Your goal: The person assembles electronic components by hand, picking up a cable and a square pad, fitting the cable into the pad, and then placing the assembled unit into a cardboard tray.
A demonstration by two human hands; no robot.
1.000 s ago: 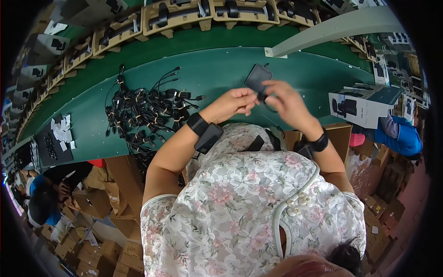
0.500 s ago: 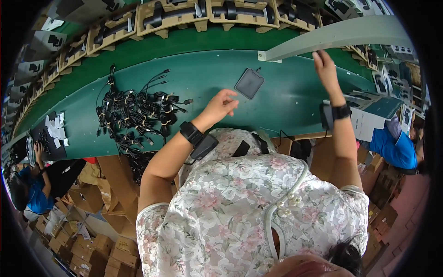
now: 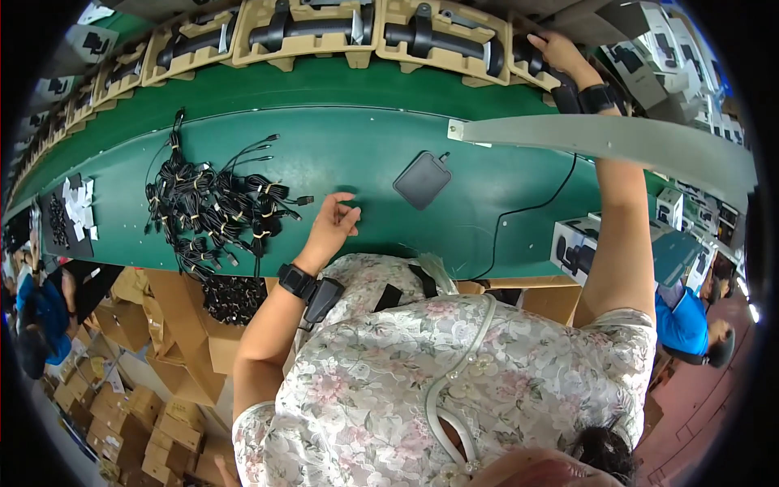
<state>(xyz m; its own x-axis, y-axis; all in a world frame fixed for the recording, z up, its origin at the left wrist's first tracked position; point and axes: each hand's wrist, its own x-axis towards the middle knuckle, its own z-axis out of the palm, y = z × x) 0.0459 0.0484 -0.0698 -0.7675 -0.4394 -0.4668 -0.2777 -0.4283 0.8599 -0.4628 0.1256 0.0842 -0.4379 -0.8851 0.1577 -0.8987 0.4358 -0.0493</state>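
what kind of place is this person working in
Probably a factory packing or assembly line: a row of trays holding black parts runs along the far side, bundled cables lie heaped on the green bench, and cartons are piled behind it.

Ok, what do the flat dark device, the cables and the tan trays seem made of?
Flat dark device: probably plastic, matte; its face looks smooth and dull.
Cables: likely plastic or rubber sheaths, slightly glossy, with metallic glints at some plugs.
Tan trays: possibly moulded pulp, matte, with rounded one-piece contours; plastic isn't ruled out.
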